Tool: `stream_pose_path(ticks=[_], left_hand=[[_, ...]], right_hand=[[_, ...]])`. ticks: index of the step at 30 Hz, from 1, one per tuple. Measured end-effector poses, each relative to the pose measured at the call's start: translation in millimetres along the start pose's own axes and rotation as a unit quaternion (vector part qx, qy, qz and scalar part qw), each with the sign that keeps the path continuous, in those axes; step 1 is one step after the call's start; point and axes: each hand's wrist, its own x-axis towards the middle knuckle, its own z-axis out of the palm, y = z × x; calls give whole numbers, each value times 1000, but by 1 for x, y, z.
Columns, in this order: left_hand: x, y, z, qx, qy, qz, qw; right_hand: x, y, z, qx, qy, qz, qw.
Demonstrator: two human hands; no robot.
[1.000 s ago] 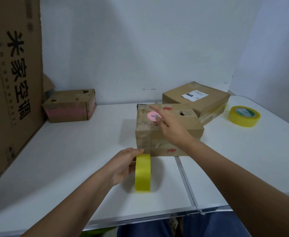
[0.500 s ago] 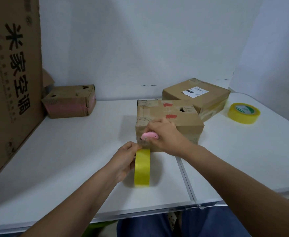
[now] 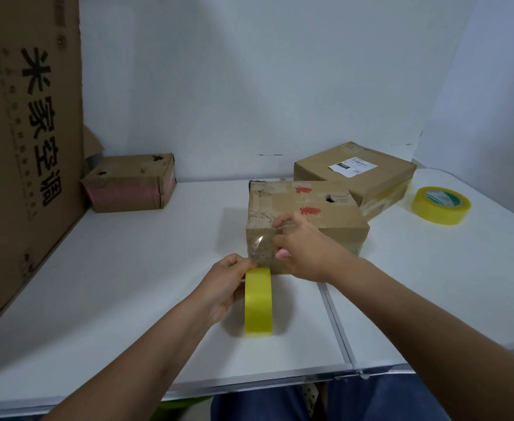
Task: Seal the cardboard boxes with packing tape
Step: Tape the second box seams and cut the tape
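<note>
A brown cardboard box point(image 3: 325, 214) with red marks on top sits mid-table. In front of it a yellow tape roll point(image 3: 258, 302) stands on edge, and my left hand point(image 3: 222, 287) grips it from the left, thumb and finger at its top. A clear strip of tape point(image 3: 260, 243) runs from the roll up the box's front face. My right hand point(image 3: 304, 250) is against that face, one fingertip at the box's top edge, with a small pink cutter point(image 3: 282, 254) curled inside its fingers.
A larger labelled box point(image 3: 371, 177) lies behind the middle one. A second yellow tape roll point(image 3: 441, 205) lies flat at the right. A small box point(image 3: 128, 186) sits back left beside a tall cardboard carton point(image 3: 22, 147). A seam point(image 3: 337, 323) splits the white table.
My right hand came down from the box's top to its front face, carrying the pink cutter. A clear strip of tape now stretches from the roll up the box front.
</note>
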Motion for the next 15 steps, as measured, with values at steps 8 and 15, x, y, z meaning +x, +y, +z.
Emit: stream_pose_path(ticks=[8, 15], left_hand=[[2, 5, -2, 42, -21, -19, 999], [5, 6, -5, 37, -38, -26, 998]], right_hand=[[11, 13, -26, 191, 194, 137, 952], [40, 42, -14, 212, 142, 200, 946]])
